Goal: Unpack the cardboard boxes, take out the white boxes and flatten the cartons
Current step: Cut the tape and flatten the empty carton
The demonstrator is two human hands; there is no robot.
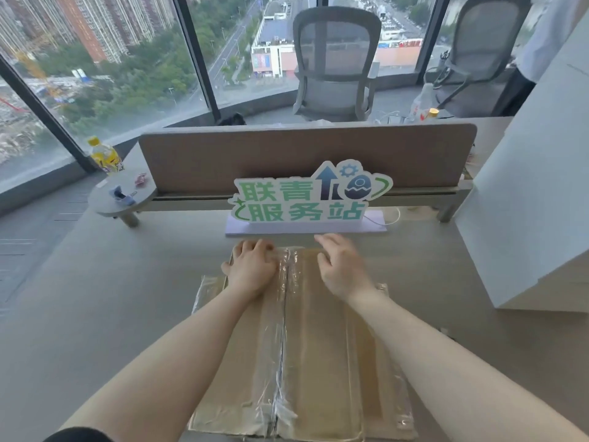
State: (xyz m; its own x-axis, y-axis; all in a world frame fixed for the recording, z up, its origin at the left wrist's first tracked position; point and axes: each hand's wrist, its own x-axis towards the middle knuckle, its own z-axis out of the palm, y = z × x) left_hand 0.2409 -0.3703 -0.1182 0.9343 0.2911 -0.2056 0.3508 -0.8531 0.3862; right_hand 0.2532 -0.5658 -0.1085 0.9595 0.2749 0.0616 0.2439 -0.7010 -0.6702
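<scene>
A person is leaning over a grey desk (95, 314), seen from a camera worn on the head, with both bare forearms reaching forward. A brown cardboard carton (306, 352) is lying on the desk directly in front of the person, its top flaps closed and meeting along a centre seam covered with crinkled clear packing tape (282, 346). The seam is running away from the viewer, between the two arms.

The left hand (251, 266) is resting on the far end of the left flap, its fingers bending down over the carton's far edge, so it is gripping the cardboard there. The right hand (341, 266) is lying on the far end of the right flap with its fingers loosely curved; whether they are grasping the edge or only pressing on it is unclear.

Just beyond the carton, a standing sign (310, 196) with green Chinese characters, a blue arrow, a gear and an egg shape is sitting on a pale base, in front of a brown desk divider (306, 154). On a small round shelf (122, 194) at the left end of the divider, a yellow drink bottle (105, 156) is standing. A large white box (535, 202) is filling the right side of the desk. Behind the divider, two grey mesh office chairs (336, 62) are facing floor-to-ceiling windows (111, 59) overlooking city buildings and trees.
</scene>
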